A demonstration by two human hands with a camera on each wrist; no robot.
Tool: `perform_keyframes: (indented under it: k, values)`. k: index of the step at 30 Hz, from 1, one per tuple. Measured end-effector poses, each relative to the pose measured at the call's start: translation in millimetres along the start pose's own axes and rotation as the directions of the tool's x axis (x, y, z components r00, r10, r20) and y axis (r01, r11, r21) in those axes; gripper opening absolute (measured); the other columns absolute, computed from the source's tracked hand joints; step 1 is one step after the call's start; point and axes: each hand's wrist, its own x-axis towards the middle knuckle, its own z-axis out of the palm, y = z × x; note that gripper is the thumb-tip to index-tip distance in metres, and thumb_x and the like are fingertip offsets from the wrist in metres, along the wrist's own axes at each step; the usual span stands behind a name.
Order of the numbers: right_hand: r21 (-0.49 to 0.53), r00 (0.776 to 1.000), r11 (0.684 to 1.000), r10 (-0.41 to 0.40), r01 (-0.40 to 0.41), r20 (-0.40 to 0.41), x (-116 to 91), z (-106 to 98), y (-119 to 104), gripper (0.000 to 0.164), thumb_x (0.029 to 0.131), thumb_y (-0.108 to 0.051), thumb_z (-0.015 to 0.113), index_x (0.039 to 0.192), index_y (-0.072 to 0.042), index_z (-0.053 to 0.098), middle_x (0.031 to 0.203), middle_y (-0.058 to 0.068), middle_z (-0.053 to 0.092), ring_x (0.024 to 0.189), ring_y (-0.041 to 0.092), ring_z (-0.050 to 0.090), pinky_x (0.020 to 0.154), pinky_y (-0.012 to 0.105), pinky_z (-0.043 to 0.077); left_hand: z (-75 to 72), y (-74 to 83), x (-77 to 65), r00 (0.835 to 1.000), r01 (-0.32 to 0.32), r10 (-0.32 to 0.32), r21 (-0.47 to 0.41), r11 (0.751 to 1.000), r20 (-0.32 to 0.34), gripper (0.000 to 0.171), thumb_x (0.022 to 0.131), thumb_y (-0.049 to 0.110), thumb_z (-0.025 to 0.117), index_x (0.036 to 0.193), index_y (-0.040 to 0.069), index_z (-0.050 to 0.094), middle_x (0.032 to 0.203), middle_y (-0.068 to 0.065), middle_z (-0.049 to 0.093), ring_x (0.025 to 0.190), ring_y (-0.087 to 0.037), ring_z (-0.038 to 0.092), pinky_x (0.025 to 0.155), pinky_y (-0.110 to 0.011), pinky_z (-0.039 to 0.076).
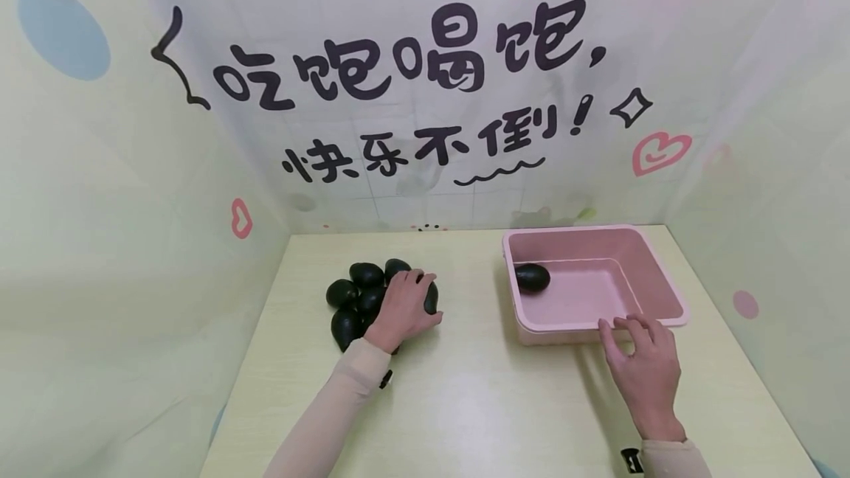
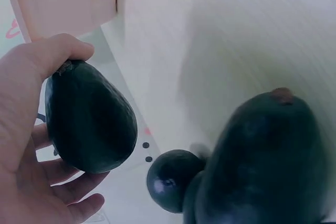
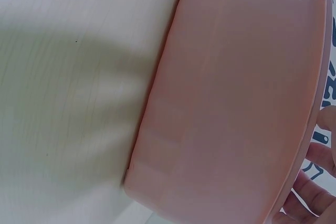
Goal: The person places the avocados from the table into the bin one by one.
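My left hand (image 1: 403,306) curls around a dark avocado (image 2: 90,118) at the right side of a cluster, thumb near its stem end and fingers along the other side. Several more dark avocados (image 1: 342,293) lie packed together to the left of that hand, partly covered by it. At the right, the fingertips of my right hand (image 1: 647,371) rest at the near rim of a pink plastic bin (image 1: 564,328), with the fingers loosely bent. Inside the bin, one avocado (image 1: 533,278) lies against the left wall.
The pale wooden table (image 1: 465,389) bears the avocados on the left and the bin on the right. A printed cloth backdrop (image 1: 425,198) with dark lettering rises behind the table and along both sides.
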Motion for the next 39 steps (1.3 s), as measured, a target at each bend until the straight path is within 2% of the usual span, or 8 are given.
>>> perform_keyframes:
  k: [8, 14, 34, 39]
  values:
    - [-0.001, 1.000, 1.000, 0.002, -0.002, -0.002, 0.7, -0.1, -0.6, 0.024, 0.083, -0.018, 0.083, 0.092, 0.003, 0.077, 0.101, 0.023, 0.072, 0.091, 0.046, 0.063, 0.065, 0.061, 0.049, -10.3, 5.8, 5.9, 0.999, -0.026, 0.027, 0.042, 0.999, -0.020, 0.068, 0.086, 0.047, 0.084, 0.141, 0.011, 0.065, 0.135, -0.017, 0.067, 0.122, -0.038, 0.064, 0.114, -0.050, 0.048]
    - [0.001, 1.000, 1.000, -0.009, 0.009, -0.021, 0.8, 0.3, -0.3, 0.023, 0.081, -0.018, 0.084, 0.092, 0.002, 0.078, 0.100, 0.023, 0.072, 0.089, 0.046, 0.063, 0.063, 0.062, 0.049, -18.2, 10.4, 10.1, 0.999, -0.037, 0.037, 0.028, 0.999, -0.008, 0.069, 0.087, 0.046, 0.084, 0.142, 0.011, 0.064, 0.137, -0.018, 0.066, 0.125, -0.039, 0.063, 0.115, -0.050, 0.048]
    - [-0.003, 1.000, 1.000, -0.013, 0.013, -0.020, 1.4, -1.4, -1.5, 0.025, 0.082, -0.018, 0.083, 0.091, 0.004, 0.077, 0.100, 0.025, 0.072, 0.089, 0.047, 0.063, 0.062, 0.064, 0.051, -35.6, 27.4, 28.8, 0.993, -0.095, 0.102, 0.120, 0.988, -0.057, 0.070, 0.085, 0.052, 0.083, 0.141, 0.013, 0.065, 0.135, -0.014, 0.068, 0.121, -0.035, 0.065, 0.110, -0.046, 0.051]
    - [0.000, 1.000, 1.000, -0.004, 0.004, -0.009, 1.3, -1.4, -2.0, 0.024, 0.082, -0.017, 0.084, 0.092, 0.004, 0.077, 0.101, 0.025, 0.072, 0.090, 0.046, 0.063, 0.062, 0.064, 0.051, -38.4, 30.4, 29.2, 0.993, -0.101, 0.108, 0.130, 0.986, -0.043, 0.071, 0.086, 0.052, 0.082, 0.142, 0.013, 0.064, 0.137, -0.015, 0.067, 0.123, -0.035, 0.064, 0.111, -0.046, 0.050]
